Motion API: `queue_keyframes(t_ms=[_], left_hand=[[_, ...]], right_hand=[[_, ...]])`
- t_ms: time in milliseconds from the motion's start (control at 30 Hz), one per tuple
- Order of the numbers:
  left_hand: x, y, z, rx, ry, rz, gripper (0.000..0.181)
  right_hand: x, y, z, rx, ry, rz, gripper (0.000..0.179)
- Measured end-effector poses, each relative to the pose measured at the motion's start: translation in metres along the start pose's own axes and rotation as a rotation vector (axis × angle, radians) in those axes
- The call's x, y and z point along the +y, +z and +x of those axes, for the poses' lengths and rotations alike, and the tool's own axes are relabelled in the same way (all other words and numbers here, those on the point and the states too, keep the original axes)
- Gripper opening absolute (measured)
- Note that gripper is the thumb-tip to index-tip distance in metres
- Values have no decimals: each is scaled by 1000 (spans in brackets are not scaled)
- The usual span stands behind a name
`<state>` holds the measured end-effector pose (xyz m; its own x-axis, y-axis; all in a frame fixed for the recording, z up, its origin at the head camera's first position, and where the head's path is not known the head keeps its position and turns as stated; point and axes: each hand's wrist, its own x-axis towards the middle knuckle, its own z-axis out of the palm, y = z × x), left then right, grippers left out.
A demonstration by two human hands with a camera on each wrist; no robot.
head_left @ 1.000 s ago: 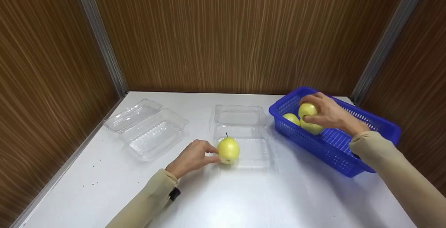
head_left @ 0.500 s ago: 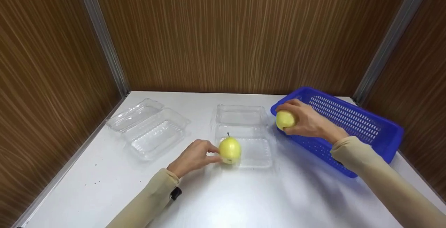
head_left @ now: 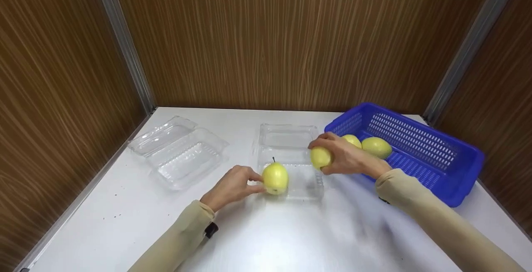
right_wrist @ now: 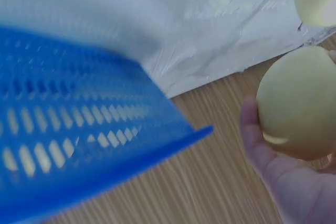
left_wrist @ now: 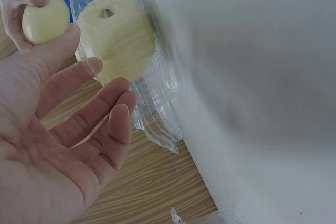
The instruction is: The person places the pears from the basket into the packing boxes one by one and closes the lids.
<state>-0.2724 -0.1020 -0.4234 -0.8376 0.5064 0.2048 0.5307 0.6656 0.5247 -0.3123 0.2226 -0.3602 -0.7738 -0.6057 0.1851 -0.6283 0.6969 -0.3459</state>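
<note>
In the head view, a pale yellow pear (head_left: 275,178) with an upright stem sits in the left part of the front half of an unfolded clear plastic clamshell box (head_left: 305,180). My left hand (head_left: 232,188) is at the box's left edge beside that pear, thumb and index fingertip apart. In the left wrist view its fingers (left_wrist: 116,86) are loosely bent by the clear wall, around nothing. My right hand (head_left: 347,155) grips another pear (head_left: 321,158) above the box's right edge; the right wrist view shows thumb and fingers around this pear (right_wrist: 299,103).
A blue perforated basket (head_left: 424,151) stands at the right, with a pear (head_left: 376,147) and another pear (head_left: 351,140), partly hidden by my right hand, inside. A second unfolded clear box (head_left: 187,160) lies at the left. Wood-grain panels (head_left: 266,39) enclose the white table (head_left: 266,238).
My right hand has lifted a pear from the basket and carried it left over the basket's rim to the box. My left hand and the pear beside it have stayed in place.
</note>
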Motion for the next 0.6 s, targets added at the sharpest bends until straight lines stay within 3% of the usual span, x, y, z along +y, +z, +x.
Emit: queue_keyframes(t_ms=[400, 600], left_hand=[[-1, -1, 0, -8, -16, -7, 26], [0, -1, 0, -7, -6, -5, 26]], right_hand=[[-6, 35, 13, -163, 26, 82, 47], [0, 49, 16, -181, 59, 77, 47]])
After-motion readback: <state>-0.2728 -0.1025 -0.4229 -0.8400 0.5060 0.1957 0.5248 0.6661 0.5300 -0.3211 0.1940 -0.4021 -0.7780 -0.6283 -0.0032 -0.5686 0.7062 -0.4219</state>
